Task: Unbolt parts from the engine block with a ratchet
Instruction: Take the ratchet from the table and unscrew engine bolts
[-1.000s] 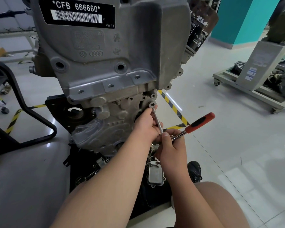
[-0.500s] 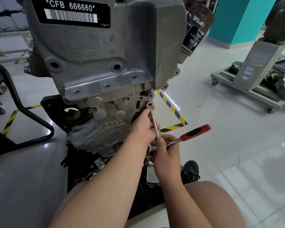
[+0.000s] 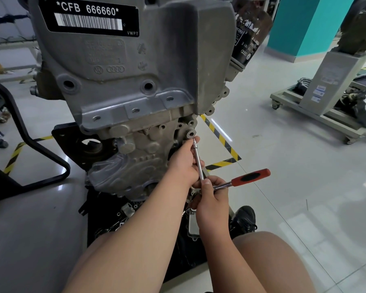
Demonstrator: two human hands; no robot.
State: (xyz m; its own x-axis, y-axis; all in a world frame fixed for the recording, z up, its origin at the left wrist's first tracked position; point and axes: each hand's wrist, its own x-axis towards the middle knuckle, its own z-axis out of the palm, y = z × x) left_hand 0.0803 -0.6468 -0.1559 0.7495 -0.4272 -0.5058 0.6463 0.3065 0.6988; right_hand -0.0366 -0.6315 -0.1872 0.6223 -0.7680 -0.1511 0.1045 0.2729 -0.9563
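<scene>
Black tubing of a chair frame (image 3: 30,140) curves well out to the left of both hands. Across we go: the grey cast engine block (image 3: 125,85) towers above the hands, its barcode label (image 3: 89,17) up top. The left hand (image 3: 184,163) is tucked against the block's lower right corner, fingers wrapped round the slim extension bar (image 3: 197,157), whose tip sits right at the block, just under a round boss. Just below it and touching, the right hand (image 3: 211,199) grips the ratchet (image 3: 222,186) at its head end, thumb lying up along the foot of the bar. The red-and-black handle (image 3: 251,177) juts out to the right of that hand, tilted slightly upward. A black shoe (image 3: 243,218) sits below the handle, yellow-and-black floor tape (image 3: 220,140) runs above it, and a wheeled trolley (image 3: 317,117) stands far off right.
</scene>
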